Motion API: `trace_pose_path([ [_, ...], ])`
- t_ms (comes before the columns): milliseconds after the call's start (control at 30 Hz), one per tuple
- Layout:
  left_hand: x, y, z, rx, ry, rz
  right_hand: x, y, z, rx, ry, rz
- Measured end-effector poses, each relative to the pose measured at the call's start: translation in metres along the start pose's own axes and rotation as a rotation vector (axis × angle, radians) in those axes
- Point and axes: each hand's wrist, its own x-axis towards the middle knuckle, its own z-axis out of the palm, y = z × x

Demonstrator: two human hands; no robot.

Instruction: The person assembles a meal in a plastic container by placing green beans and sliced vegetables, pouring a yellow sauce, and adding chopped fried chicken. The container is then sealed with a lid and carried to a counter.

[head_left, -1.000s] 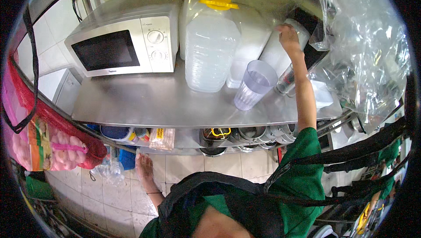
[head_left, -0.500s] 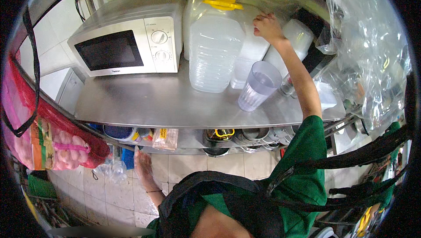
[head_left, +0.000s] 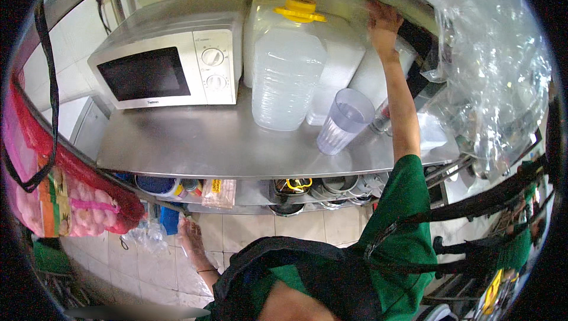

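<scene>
My right hand [head_left: 384,20] reaches to the back of the steel shelf, above a stack of clear plastic containers [head_left: 378,75]. Its fingers look apart and slightly bent, with nothing visible in them. Low at the left, below the shelf's front edge, my left hand [head_left: 193,239] is partly closed; something pale and filmy shows along it, too unclear to name. A large clear jug [head_left: 289,78] with a yellow cap stands mid-shelf. Right of it are white foam containers [head_left: 331,66] and a clear plastic tumbler [head_left: 346,123] in front, close to my right forearm.
A white microwave [head_left: 165,66] occupies the shelf's left part. Clear plastic bags [head_left: 494,66] hang at the right, and a red net sack of garlic [head_left: 89,202] at the left. The lower shelf [head_left: 248,197] carries tubs, a packet and metal pots.
My right hand has moved right and farther back, from beside the foam containers to above the plastic container stack. The left hand stays low, with the view shifted slightly.
</scene>
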Motion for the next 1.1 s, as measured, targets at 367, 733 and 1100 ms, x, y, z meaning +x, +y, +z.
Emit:
trace_pose_path([
  [367, 0.101, -0.053, 0.018, 0.476, -0.837, -0.425, -0.09, -0.068, -0.272, 0.0, 0.286, 0.474],
  [733, 0.041, -0.09, 0.09, 1.226, -1.618, -0.926, -0.271, -0.462, -0.677, 0.063, 1.232, 1.347],
  [1100, -0.192, -0.102, -0.008, 1.203, -2.38, -1.122, -0.213, -0.841, -0.746, -0.84, 0.696, 1.927],
])
